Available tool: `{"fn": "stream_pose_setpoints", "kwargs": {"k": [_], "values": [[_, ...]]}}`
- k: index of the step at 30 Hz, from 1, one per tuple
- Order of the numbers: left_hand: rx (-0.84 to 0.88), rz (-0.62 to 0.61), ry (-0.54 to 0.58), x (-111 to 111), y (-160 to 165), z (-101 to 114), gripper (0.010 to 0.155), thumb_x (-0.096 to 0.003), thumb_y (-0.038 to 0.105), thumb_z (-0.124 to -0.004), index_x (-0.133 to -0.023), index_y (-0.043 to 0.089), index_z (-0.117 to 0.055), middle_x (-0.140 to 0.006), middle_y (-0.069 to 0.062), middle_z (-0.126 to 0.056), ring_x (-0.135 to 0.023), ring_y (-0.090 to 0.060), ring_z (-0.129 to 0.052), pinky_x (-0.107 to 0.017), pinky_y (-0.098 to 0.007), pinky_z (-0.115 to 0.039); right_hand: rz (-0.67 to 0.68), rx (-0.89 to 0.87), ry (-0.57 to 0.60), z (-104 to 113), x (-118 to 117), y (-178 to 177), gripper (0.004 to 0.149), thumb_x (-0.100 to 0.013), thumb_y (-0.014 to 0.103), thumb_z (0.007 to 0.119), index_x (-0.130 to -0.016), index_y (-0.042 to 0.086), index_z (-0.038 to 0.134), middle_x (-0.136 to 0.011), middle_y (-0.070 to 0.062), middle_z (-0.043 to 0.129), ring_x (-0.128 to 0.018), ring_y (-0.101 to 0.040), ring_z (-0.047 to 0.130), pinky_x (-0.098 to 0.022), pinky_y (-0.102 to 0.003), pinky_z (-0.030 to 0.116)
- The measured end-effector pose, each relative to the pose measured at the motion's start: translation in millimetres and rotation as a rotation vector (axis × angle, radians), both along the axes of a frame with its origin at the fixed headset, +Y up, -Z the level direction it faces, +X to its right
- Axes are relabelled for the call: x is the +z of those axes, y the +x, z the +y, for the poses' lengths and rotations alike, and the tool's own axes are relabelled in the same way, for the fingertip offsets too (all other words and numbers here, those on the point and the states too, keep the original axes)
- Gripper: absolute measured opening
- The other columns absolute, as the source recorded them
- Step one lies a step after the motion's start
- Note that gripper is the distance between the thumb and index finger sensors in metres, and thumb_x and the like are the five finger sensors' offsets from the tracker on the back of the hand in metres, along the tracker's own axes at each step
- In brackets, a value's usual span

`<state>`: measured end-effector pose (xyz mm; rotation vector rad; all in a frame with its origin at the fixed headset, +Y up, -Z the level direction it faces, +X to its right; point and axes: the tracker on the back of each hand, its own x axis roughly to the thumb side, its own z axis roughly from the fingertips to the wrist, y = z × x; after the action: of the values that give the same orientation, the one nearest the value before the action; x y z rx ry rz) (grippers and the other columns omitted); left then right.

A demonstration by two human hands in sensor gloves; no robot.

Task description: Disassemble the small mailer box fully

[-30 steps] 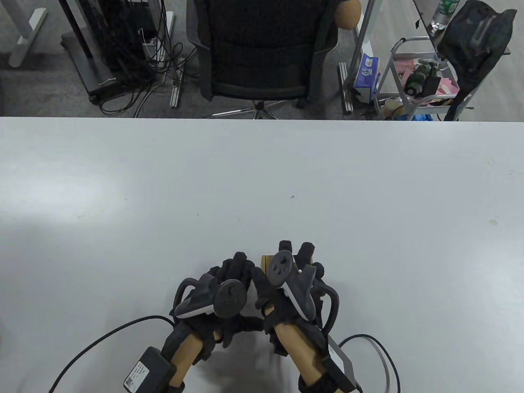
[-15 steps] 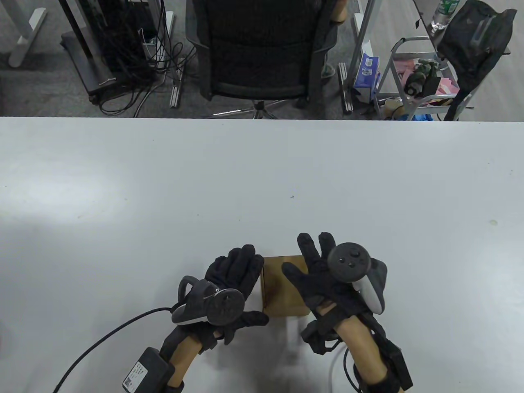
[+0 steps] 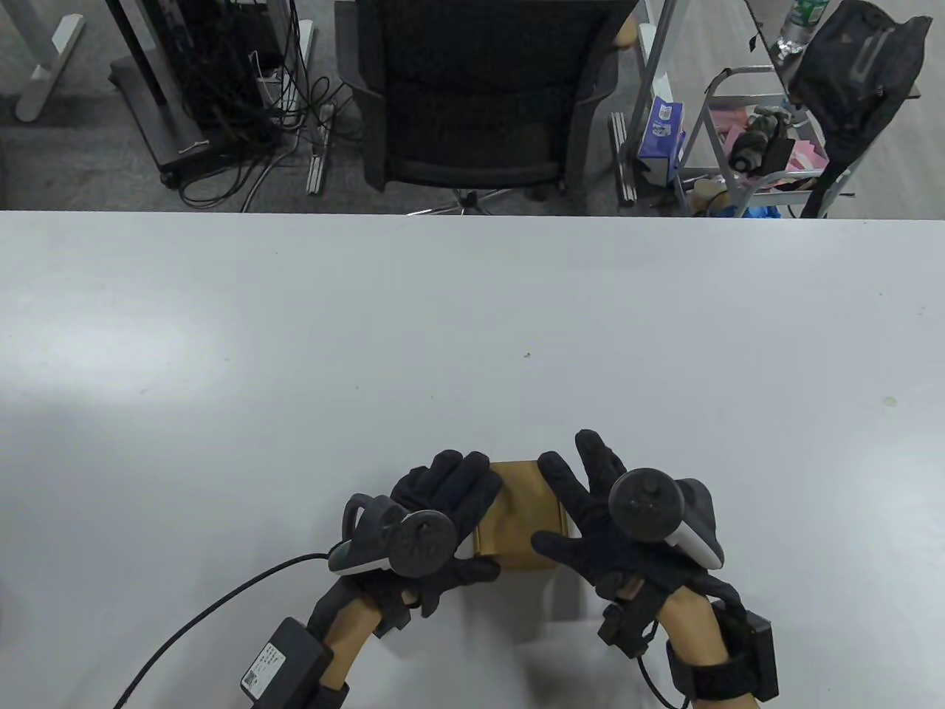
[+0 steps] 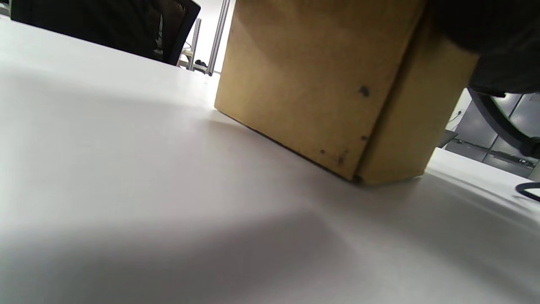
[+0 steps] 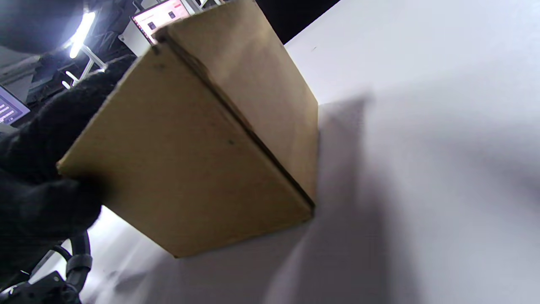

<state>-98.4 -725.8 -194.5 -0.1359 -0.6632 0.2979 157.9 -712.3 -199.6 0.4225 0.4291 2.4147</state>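
Table view: small brown cardboard mailer box (image 3: pixel 520 517) stands closed on the white worktop (image 3: pixel 472 332).
Left hand (image 3: pixel 435 517) and right hand (image 3: pixel 590 517) hold its sides with spread fingers; disassembly looks barely begun, every flap left.

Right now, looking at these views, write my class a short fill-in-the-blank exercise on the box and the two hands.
1. The mailer box is made of brown ____.
2. The box's flaps are all ____, none unfolded.
3. The left hand and the right hand are on opposite ____ of the box.
4. The box rests on the white ____.

Missing words: cardboard; closed; sides; table
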Motion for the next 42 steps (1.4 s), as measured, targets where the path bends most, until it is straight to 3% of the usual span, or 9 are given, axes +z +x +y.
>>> {"fn": "stream_pose_setpoints", "kwargs": {"k": [5,8,14,18,26,37,42], "values": [[0.027,0.002,-0.012,-5.8,-1.5,5.1,0.092,-0.0381,0.072,-0.072,-0.110,0.031,-0.031,-0.120,0.002,-0.023,-0.112,-0.036,-0.031,-0.077,-0.061,-0.042,0.057,-0.035,0.043,5.7,6.3,-4.4,0.083,-0.033,0.067,0.072,-0.097,0.052,0.020,-0.102,0.013,-0.016,-0.107,-0.028,-0.002,-0.078,-0.062,0.016],[0.102,0.011,-0.087,-17.7,-6.6,4.1,0.090,-0.0388,0.074,-0.069,-0.110,0.034,-0.033,-0.121,0.004,-0.024,-0.113,-0.037,-0.032,-0.077,-0.062,-0.043,0.099,-0.014,0.120,8.9,12.3,-12.8,0.084,-0.033,0.065,0.075,-0.095,0.053,0.018,-0.101,0.014,-0.017,-0.107,-0.027,-0.002,-0.078,-0.062,0.014],[0.279,0.047,-0.221,-37.4,-15.6,-3.8,0.088,-0.0391,0.077,-0.063,-0.111,0.035,-0.035,-0.123,0.006,-0.026,-0.114,-0.038,-0.032,-0.077,-0.064,-0.043,0.126,0.278,0.293,2.5,22.9,-39.9,0.098,-0.032,0.061,0.080,-0.086,0.054,-0.001,-0.097,0.016,-0.023,-0.107,-0.021,-0.008,-0.079,-0.060,0.010],[0.271,0.053,-0.228,-39.3,-13.9,-4.3,0.088,-0.0395,0.079,-0.059,-0.111,0.035,-0.033,-0.123,0.006,-0.024,-0.115,-0.038,-0.031,-0.077,-0.064,-0.043,0.066,0.498,0.444,-0.8,27.2,-52.7,0.105,-0.032,0.059,0.082,-0.083,0.050,-0.009,-0.098,0.016,-0.023,-0.107,-0.021,-0.008,-0.080,-0.059,0.009],[0.300,0.052,-0.228,-40.8,-13.5,-5.8,0.087,-0.0395,0.078,-0.058,-0.111,0.034,-0.034,-0.123,0.005,-0.025,-0.114,-0.038,-0.033,-0.077,-0.064,-0.043,0.026,0.758,0.659,-8.5,37.4,-65.4,0.111,-0.030,0.059,0.083,-0.080,0.046,-0.016,-0.101,0.010,-0.017,-0.110,-0.025,0.008,-0.081,-0.060,0.019],[0.298,0.047,-0.224,-34.6,-12.6,-5.1,0.088,-0.0400,0.077,-0.055,-0.112,0.032,-0.032,-0.122,0.003,-0.022,-0.114,-0.040,-0.031,-0.076,-0.065,-0.040,0.140,0.707,0.590,-1.9,42.3,-66.8,0.103,-0.033,0.052,0.078,-0.085,0.039,-0.010,-0.106,0.001,-0.002,-0.108,-0.035,0.015,-0.077,-0.056,0.037],[0.311,0.031,-0.244,-30.3,-14.6,-2.9,0.087,-0.0402,0.076,-0.053,-0.112,0.031,-0.035,-0.122,0.003,-0.023,-0.113,-0.041,-0.030,-0.076,-0.065,-0.038,0.261,0.415,0.338,14.8,41.3,-52.0,0.100,-0.030,0.048,0.087,-0.094,0.038,0.010,-0.108,-0.003,0.007,-0.106,-0.041,0.009,-0.076,-0.061,0.033]]}}
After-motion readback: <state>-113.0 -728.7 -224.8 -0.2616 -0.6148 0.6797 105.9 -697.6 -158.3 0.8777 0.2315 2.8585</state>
